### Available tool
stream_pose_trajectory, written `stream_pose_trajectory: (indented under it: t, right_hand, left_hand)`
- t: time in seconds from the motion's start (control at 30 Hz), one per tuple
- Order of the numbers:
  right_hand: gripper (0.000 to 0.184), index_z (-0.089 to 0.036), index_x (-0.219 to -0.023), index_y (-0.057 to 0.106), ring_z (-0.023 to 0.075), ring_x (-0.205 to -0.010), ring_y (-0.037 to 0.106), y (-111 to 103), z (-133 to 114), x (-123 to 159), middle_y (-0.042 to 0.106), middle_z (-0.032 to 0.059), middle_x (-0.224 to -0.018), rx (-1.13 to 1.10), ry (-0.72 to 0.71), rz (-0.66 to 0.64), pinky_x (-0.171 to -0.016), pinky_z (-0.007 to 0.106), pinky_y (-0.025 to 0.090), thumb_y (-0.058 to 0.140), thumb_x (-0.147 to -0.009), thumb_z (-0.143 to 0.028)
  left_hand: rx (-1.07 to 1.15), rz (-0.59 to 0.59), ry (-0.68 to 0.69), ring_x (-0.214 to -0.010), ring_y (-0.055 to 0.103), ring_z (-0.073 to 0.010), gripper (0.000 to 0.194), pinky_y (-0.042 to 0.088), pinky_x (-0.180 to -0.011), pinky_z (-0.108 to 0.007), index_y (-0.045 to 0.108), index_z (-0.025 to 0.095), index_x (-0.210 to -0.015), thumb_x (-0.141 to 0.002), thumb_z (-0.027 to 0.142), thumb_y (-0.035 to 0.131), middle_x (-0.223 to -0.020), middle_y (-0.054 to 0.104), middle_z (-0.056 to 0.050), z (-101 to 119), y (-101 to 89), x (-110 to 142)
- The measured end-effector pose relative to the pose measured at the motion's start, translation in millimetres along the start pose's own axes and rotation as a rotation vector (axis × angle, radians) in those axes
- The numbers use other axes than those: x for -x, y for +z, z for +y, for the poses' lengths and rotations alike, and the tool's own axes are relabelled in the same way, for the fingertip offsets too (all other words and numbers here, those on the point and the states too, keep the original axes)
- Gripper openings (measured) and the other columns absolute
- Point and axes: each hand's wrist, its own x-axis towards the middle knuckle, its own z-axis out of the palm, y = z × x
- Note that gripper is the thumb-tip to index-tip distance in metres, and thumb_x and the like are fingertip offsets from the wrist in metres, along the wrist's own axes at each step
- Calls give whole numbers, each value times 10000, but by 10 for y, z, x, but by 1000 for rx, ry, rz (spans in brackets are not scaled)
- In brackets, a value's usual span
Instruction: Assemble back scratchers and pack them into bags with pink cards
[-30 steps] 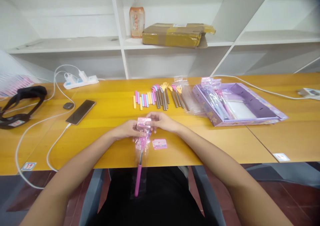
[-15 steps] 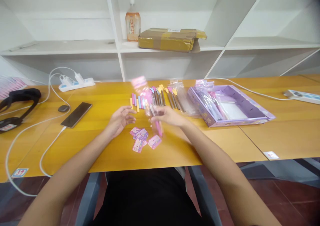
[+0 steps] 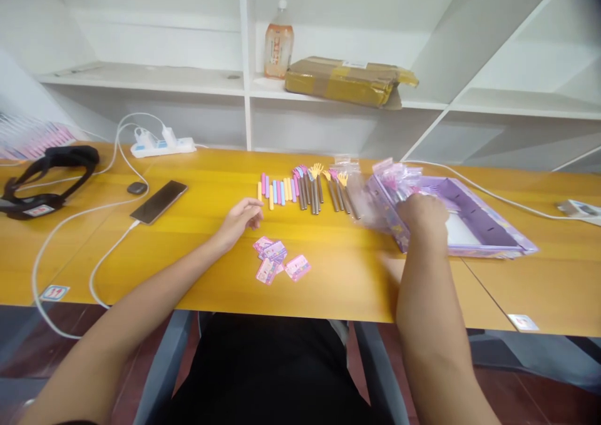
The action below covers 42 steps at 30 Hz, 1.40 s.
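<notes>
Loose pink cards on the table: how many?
At least 4 loose pink cards: one lies at the right of the group, three or more overlap at its left. More may be hidden in that overlap.

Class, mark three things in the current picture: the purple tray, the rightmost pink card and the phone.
Purple tray [image 3: 474, 212], head view: inner face of its right wall.
Rightmost pink card [image 3: 297, 267], head view: middle of its printed face.
Phone [image 3: 159, 203], head view: middle of its dark screen.

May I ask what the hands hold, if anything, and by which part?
The left hand holds nothing; whether the right hand, over the purple rectangular tray, grips anything cannot be told.
</notes>
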Motion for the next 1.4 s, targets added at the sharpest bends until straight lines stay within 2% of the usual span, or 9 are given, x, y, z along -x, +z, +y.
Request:
stream_pose_trajectory:
  t: [0.2, 0.37, 0.53, 0.6, 0.7, 0.8, 1.0, 1.23, 1.4]
  right_hand:
    - [459, -23, -1377, 613, 393, -1253, 571, 91, -100, 45, 553, 347, -1341, -29, -70, 318, -931, 461, 453, 471, -946, -91]
    - [355, -48, -1236, 698, 355, -1134, 634, 110, -151, 76, 635, 283, -1205, 66, -130, 106, -869, 404, 447, 527, -929, -94]
    - [380, -38, -1217, 705, 360, -1174, 579, 174, -194, 24, 635, 290, -1228, -16, -189, 270, -921, 431, 435, 478, -919, -99]
    - [368, -90, -1184, 727, 331, -1110, 584, 195, -282, 33, 655, 248, -1212, -148, -308, 333, -915, 422, 441, 448, -952, -152]
    - [323, -151, -1108, 741, 286, -1008, 612, 239, -502, 156, 699, 179, -1128, -312, -521, 226, -875, 376, 463, 459, -991, -256]
    - [326, -179, -1099, 737, 264, -991, 647, 294, -750, 374, 723, 145, -1128, -300, -646, 58, -872, 347, 479, 468, -1034, -352]
    - [375, -159, -1208, 703, 290, -1095, 686, 369, -1027, 636, 693, 191, -1283, -96, -634, -119, -935, 365, 515, 530, -1048, -451]
    - [390, -105, -1227, 690, 322, -1110, 720, 410, -1130, 680, 710, 252, -1230, 0, -536, -141, -940, 385, 534, 515, -1053, -408]
    - [435, -98, -1341, 607, 335, -1089, 736, 395, -1153, 687, 714, 258, -1225, -38, -484, -56, -922, 402, 545, 514, -1047, -405]
  left_hand:
    - [-88, 28, -1, -651, 596, -119, 225, 459, -620, -256, 624, 178, -1080, -899, 311, 635, -830, 658, -4, -62, -49, -50]
    - [-333, 50, 101, -691, 612, -153, 177, 490, -652, -291, 611, 195, -1080, -925, 269, 567, -846, 654, -19, -110, -113, -92]
    - [-1001, -51, 502, -1214, 576, -273, 306, 447, -1122, -476, 692, 216, -1235, -1017, 268, 483, -1275, 683, -106, -126, -237, -185]
    - [-1133, -107, 513, -1355, 481, -301, 411, 356, -1217, -519, 631, 221, -1412, -1046, 295, 461, -1493, 598, -105, -181, -298, -254]
    - [-1220, -158, 436, -1422, 397, -336, 493, 313, -1239, -558, 556, 214, -1525, -1059, 347, 465, -1631, 493, -98, -297, -357, -346]
    - [-1208, -141, 450, -1371, 439, -333, 437, 336, -1213, -548, 621, 189, -1437, -1055, 343, 476, -1552, 562, -131, -361, -369, -396]
    - [-1142, -6, 422, -985, 600, -258, 122, 498, -970, -419, 660, 188, -1000, -943, 257, 579, -1077, 627, -114, -317, -411, -423]
    - [-1015, 73, 232, -841, 614, -234, 559, 505, -863, -378, 601, 181, -1282, -733, 140, 700, -1022, 675, -74, -273, -380, -355]
    - [-1035, 77, 111, -860, 623, -276, 290, 468, -812, -391, 641, 201, -1125, -837, 207, 612, -905, 652, -68, -220, -358, -311]
